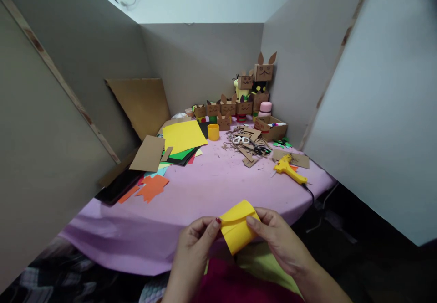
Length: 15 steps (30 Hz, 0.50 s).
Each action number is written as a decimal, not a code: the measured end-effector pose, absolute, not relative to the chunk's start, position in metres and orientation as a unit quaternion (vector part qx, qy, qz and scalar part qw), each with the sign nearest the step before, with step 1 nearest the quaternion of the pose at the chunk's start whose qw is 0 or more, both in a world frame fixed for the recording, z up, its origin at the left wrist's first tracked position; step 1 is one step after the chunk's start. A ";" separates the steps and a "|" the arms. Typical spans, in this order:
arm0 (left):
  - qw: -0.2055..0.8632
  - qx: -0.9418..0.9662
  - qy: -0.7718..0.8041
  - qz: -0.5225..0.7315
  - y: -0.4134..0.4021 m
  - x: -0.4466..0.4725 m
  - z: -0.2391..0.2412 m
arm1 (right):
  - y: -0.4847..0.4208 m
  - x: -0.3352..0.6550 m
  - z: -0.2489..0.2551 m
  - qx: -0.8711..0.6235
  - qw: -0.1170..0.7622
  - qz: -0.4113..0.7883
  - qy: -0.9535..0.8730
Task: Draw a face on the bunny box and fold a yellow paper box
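Observation:
Both my hands hold a rolled piece of yellow paper [238,226] at the near edge of the table. My left hand [197,238] pinches its left side where the flap overlaps. My right hand [278,237] wraps around its right side with the thumb pressed on the top. The paper curls into a short tube, tilted toward the right.
The pink-covered table [211,189] carries a yellow glue gun [288,168], scissors [244,141] among cardboard scraps, a yellow cup [213,131], stacked coloured sheets [182,141], orange cut-outs [150,188] and cardboard bunny boxes [244,100] at the back. Board walls enclose three sides.

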<state>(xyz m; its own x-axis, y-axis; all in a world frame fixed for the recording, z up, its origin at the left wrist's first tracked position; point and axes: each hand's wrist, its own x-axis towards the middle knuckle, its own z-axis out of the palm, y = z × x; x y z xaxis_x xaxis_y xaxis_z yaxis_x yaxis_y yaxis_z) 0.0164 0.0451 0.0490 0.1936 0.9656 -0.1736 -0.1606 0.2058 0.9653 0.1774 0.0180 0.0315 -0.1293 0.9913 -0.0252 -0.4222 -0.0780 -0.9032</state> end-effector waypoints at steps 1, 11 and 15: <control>0.639 0.438 0.449 0.445 0.045 0.016 0.048 | 0.017 0.177 0.031 -0.363 0.551 0.637 -0.399; 0.615 0.427 0.494 0.442 0.053 0.012 0.044 | 0.048 0.279 0.021 -0.707 0.491 0.107 -0.498; 0.630 0.442 0.480 0.421 0.055 0.017 0.042 | 0.083 0.331 0.019 -0.797 0.382 0.010 -0.468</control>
<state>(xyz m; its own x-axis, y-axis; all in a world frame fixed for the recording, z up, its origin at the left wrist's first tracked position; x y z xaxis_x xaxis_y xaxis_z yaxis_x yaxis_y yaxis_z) 0.0169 0.0547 0.0420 0.1856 0.9548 -0.2321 -0.1063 0.2544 0.9612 0.3311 0.0830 0.0195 0.5615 0.7533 0.3425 0.7388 -0.2699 -0.6175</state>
